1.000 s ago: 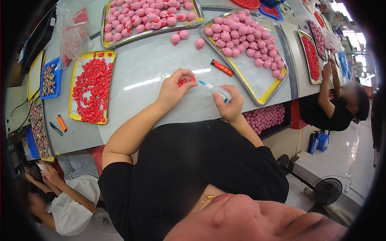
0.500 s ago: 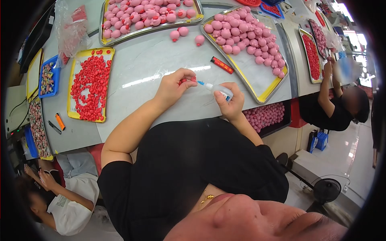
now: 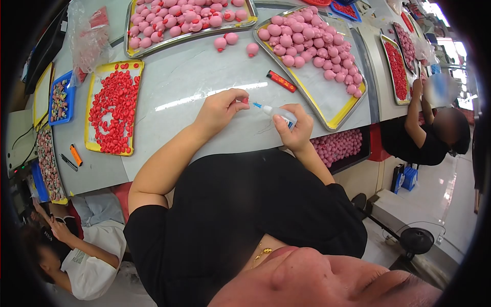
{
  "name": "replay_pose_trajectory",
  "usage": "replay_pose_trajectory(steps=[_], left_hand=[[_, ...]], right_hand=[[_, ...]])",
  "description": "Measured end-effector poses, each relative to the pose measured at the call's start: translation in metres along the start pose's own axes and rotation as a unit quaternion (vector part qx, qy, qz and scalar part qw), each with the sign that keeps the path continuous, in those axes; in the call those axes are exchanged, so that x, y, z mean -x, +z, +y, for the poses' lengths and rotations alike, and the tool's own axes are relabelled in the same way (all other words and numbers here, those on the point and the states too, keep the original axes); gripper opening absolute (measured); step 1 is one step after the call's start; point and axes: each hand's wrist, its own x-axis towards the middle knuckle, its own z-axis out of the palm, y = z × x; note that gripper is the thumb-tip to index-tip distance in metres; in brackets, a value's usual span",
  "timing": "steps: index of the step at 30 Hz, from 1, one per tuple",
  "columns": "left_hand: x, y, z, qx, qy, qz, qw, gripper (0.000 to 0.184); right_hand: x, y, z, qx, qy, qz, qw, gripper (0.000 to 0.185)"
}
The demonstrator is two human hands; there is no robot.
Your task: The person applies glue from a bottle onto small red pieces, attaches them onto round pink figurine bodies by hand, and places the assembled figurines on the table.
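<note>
My left hand [image 3: 221,110] is above the table with thumb and fingertips pinched on a small red piece [image 3: 245,101]. Most of that piece is hidden by the fingers. My right hand [image 3: 295,126] is wrapped round a small translucent glue bottle [image 3: 279,112], tilted so its blue nozzle points at the red piece. A short gap separates nozzle and piece. Left of my hands lies a yellow-rimmed tray [image 3: 134,102] of similar red pieces [image 3: 113,87]. Pink ball-shaped figures [image 3: 307,38] are heaped in a metal tray [image 3: 335,123] to the right.
Another metal tray [image 3: 153,52] of pink figures stands at the back, with several loose ones in front. A red marker [image 3: 281,81] lies beside the right tray. An orange lighter-like object [image 3: 76,155] and black pen [image 3: 69,162] lie left. Co-workers sit at both sides.
The glue bottle's nozzle has drawn back slightly to the right, away from the red piece. My left hand keeps its pinch, almost in place.
</note>
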Motion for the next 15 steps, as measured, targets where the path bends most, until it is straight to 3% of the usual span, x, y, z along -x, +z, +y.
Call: replay_pose_trajectory(steps=[4,6,9,11,13,15], left_hand=[[-0.001,-0.001,0.005,0.023,-0.033,0.012,0.999,0.02],[0.0,-0.001,0.003,0.057,-0.121,0.015,0.991,0.02],[0.001,-0.001,0.0,0.091,-0.166,0.009,0.982,0.02],[0.002,0.0,-0.002,0.098,-0.159,-0.007,0.982,0.02],[0.003,0.001,0.0,0.104,-0.155,-0.018,0.982,0.02],[0.003,0.001,0.001,0.111,-0.139,-0.025,0.984,0.021]], right_hand=[[0.002,0.004,0.008,-0.046,0.019,0.047,0.998,0.021],[0.0,0.007,0.013,-0.041,0.039,0.057,0.997,0.024],[-0.009,0.018,0.031,-0.037,0.046,0.07,0.996,0.029],[-0.014,0.02,0.031,-0.037,0.034,0.073,0.996,0.031],[-0.022,0.018,0.021,-0.058,0.116,-0.026,0.991,0.033],[-0.022,0.022,0.026,-0.041,0.095,-0.02,0.994,0.036]])
